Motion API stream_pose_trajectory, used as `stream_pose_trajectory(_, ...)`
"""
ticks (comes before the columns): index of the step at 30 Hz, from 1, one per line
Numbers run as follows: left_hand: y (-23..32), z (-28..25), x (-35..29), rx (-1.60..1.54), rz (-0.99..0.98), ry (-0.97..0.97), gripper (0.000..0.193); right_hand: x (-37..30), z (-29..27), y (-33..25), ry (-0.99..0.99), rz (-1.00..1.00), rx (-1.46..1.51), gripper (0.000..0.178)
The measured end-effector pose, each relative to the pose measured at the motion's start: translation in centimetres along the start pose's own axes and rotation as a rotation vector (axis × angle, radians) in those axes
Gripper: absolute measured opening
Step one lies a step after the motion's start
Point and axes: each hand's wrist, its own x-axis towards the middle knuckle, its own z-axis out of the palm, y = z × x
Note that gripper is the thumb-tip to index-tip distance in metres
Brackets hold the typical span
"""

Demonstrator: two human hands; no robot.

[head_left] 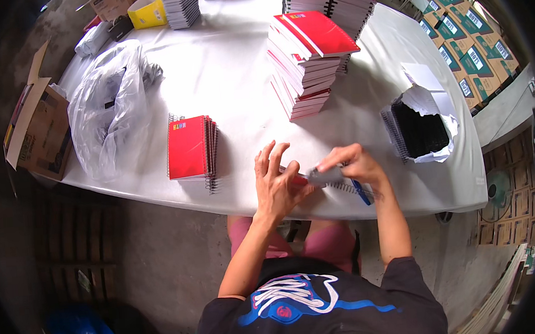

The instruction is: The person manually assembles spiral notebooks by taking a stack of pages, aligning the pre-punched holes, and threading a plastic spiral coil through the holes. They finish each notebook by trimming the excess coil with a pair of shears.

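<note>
At the table's near edge, my left hand (276, 184) is closed on a red notebook (300, 180), mostly hidden under the fingers. A wire spiral coil (342, 188) sticks out from it to the right. My right hand (355, 163) is closed just beside it, its fingertips near a grey, motion-smeared patch. From under that hand comes the blue handle (362, 192) of a tool whose working end I cannot make out. To the left lies a short pile of red spiral notebooks (187, 148), with coil ends poking out.
Ahead rises a tall, uneven stack of red-covered notebooks (309, 58). Black coils (423, 128) sit in torn white paper at the right. A clear plastic bag (111, 109) and an open carton (45, 130) stand left. Stacked cartons (467, 47) are beyond the white table (229, 64).
</note>
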Motion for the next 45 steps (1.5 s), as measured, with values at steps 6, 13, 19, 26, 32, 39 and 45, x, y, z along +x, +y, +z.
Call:
stream_pose_trajectory(6, -0.7, -0.6, 0.2, -0.074, 0.019, 0.020, 0.052, 1.0, 1.2, -1.8, -0.115, -0.059, -0.082, 0.038)
stream_pose_trajectory(13, -2.6, 0.3, -0.7, -0.302, -0.088, 0.091, 0.055, 1.2, 2.8, -0.7, 0.065, 0.002, -0.147, 0.021)
stream_pose_trajectory(19, -3.5, 1.9, -0.6, -0.456, -0.222, 0.147, 0.081, 1.5, 1.9, 0.2, 0.085, -0.116, 0.026, 0.033)
stream_pose_trajectory(26, -4.2, 2.0, -0.6, -0.537, -0.251, 0.125, 0.098, 3.4, 3.7, -1.6, 0.071, 0.078, -0.328, 0.036)
stream_pose_trajectory(32, -4.3, 1.7, -0.2, -0.538, -0.207, 0.073, 0.097, 4.2, 5.1, -1.9, 0.066, -0.126, -0.174, 0.029)
stream_pose_trajectory(39, -4.0, 1.5, 0.0, -0.650, -0.328, 0.047, 0.097, 4.2, 5.6, -2.4, 0.098, -0.096, -0.319, 0.037)
stream_pose_trajectory(45, -4.4, 2.4, -1.1, -0.759, -0.306, 0.161, 0.066, 1.8, 1.3, -0.3, 0.472, 0.002, -0.623, 0.044)
